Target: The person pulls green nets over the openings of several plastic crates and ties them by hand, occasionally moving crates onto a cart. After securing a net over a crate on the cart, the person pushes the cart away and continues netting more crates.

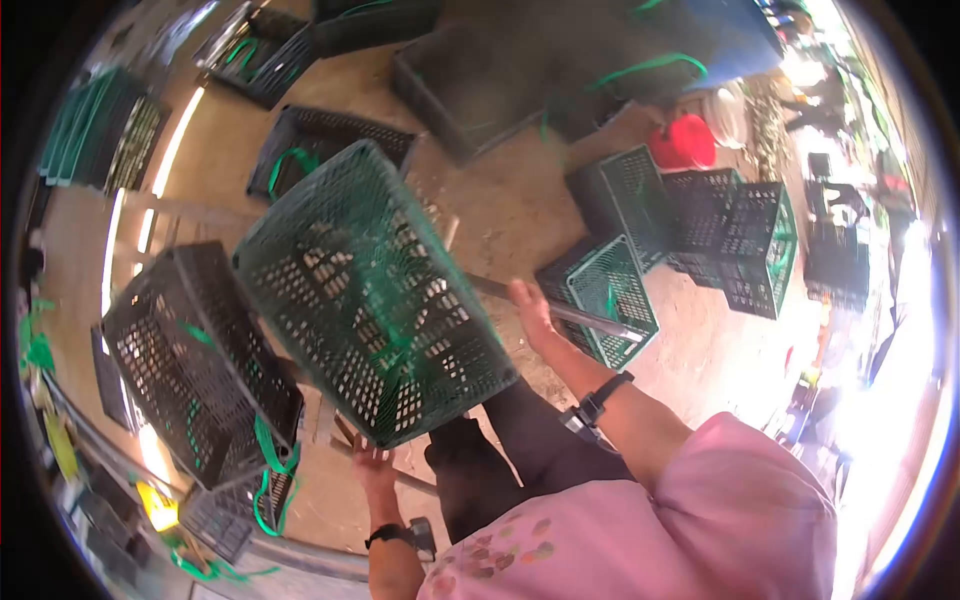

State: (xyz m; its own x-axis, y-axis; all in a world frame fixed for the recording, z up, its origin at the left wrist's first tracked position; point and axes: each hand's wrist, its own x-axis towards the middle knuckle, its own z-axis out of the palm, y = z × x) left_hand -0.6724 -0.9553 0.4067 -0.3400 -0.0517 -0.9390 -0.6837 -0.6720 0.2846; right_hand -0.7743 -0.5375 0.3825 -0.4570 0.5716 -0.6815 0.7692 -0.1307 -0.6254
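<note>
A large green plastic crate [350, 320] with slotted walls fills the middle of the view, tilted, its far end to the upper left. Close to its lower corner, my left hand [373, 464] is open, fingers pointing up and apart, beside a bar [412, 483]. To the right of the crate, my right hand [533, 312] is open and reaches across a grey metal bar [600, 322], its fingers loosely extended. Part of this bar is hidden under the hand. Both wrists wear dark bands.
Dark crates [190, 360] with green straps stand at the left. More crates [610, 300] sit at the right, near a red bucket [684, 143]. A large dark bin [470, 90] stands at the back. Brown floor [500, 215] lies between them.
</note>
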